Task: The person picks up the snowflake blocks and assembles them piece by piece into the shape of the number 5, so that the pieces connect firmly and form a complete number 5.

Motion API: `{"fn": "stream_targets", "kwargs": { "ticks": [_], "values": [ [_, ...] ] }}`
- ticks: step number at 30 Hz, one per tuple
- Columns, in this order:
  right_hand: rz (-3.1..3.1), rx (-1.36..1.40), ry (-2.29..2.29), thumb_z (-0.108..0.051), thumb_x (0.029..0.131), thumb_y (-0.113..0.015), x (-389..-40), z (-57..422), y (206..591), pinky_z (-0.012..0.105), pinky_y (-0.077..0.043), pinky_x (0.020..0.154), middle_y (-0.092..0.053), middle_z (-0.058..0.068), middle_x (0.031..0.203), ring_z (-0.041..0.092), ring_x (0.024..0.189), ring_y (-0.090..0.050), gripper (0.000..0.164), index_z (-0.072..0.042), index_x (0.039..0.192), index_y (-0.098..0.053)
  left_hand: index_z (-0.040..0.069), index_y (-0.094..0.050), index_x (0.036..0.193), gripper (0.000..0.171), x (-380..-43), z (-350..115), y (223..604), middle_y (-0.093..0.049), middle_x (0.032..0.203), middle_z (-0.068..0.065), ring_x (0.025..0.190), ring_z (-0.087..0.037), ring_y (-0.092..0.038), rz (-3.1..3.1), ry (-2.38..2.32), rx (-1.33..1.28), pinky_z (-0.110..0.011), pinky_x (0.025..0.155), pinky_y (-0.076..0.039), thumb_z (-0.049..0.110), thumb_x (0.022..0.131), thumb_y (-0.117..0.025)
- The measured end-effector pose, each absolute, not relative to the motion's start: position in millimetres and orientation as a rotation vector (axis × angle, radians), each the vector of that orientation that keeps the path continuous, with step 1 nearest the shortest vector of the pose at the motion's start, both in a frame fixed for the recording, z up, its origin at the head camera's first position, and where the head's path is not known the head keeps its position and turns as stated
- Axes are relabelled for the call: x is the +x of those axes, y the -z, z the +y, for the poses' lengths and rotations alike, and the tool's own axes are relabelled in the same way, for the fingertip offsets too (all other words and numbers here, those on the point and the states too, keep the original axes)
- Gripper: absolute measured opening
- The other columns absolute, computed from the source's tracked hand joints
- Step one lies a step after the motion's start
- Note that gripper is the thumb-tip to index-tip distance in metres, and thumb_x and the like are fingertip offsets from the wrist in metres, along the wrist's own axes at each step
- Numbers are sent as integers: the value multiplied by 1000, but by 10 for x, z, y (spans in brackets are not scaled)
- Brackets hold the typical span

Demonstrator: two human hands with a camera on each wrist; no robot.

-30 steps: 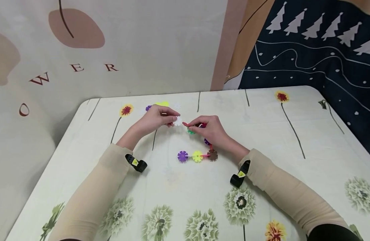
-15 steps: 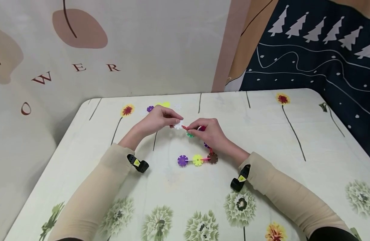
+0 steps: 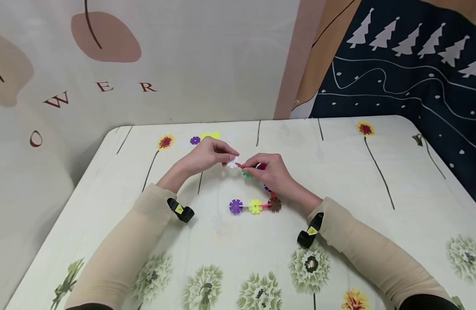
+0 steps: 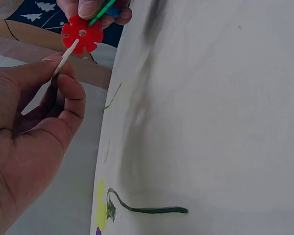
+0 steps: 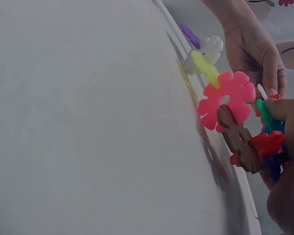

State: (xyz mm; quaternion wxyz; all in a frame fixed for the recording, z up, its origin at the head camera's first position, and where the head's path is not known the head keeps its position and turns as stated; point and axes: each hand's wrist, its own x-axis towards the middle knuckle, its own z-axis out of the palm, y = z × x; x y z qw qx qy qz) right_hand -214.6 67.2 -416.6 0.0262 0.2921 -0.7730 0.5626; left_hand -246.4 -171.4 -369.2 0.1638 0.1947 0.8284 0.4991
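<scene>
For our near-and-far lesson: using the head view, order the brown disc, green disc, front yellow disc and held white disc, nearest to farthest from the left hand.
1. White disc: pinched by the left hand.
2. Green disc: to the right, by the right hand.
3. Front yellow disc: lower right, middle of the row.
4. Brown disc: same row, right end.

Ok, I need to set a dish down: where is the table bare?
Bare: the tablecloth between the disc chain and the printed dandelions, and right of the right hand, up to the printed stem. Crowded: between that hand and the left hand, behind which other discs lie.
</scene>
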Motion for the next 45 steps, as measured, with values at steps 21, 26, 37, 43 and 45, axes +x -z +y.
{"fn": "stream_targets", "kwargs": {
  "ticks": [21, 26, 37, 43, 45],
  "values": [
    [-2479, 745, -1711, -6, 86, -84, -2154, 702, 4143, 28, -48, 64, -76, -2, 89, 18, 77, -62, 12, -3, 98, -81, -5, -70, 114, 18, -2456, -1776, 3756, -73, 98, -18, 84, -26, -73, 2273, -1591, 420, -47, 87, -59, 5, 98, -68],
    [-2474, 747, -1704, -5, 85, -85, -2149, 676, 4143, 26, -50, 65, -76, 0, 91, 18, 76, -63, 19, -4, 104, -80, -6, -69, 116, 20, -2452, -1760, 3763, -72, 100, -19, 84, -24, -73, 2278, -1626, 402, -45, 87, -59, 4, 98, -68],
    [-2429, 901, -1489, -3, 82, -86, -2150, 602, 4133, 28, -59, 72, -77, 6, 89, 15, 78, -73, 36, 1, 117, -75, -6, -67, 115, 21, -2424, -1754, 3746, -73, 97, -18, 79, -23, -74, 2282, -1671, 364, -49, 85, -59, 2, 96, -70],
    [-2334, 997, -1323, -2, 82, -86, -2156, 584, 4133, 32, -59, 65, -78, 7, 86, 17, 76, -75, 35, 3, 115, -75, -9, -67, 114, 20, -2426, -1741, 3754, -72, 98, -19, 78, -22, -74, 2255, -1730, 324, -49, 86, -59, -1, 95, -70],
    [-2335, 1000, -1278, -3, 82, -86, -2158, 588, 4129, 33, -58, 63, -78, 7, 87, 17, 77, -75, 34, 3, 115, -76, -9, -67, 113, 19, -2427, -1738, 3758, -72, 99, -19, 77, -22, -74, 2250, -1743, 322, -50, 86, -59, -2, 95, -70]
  ]
}}
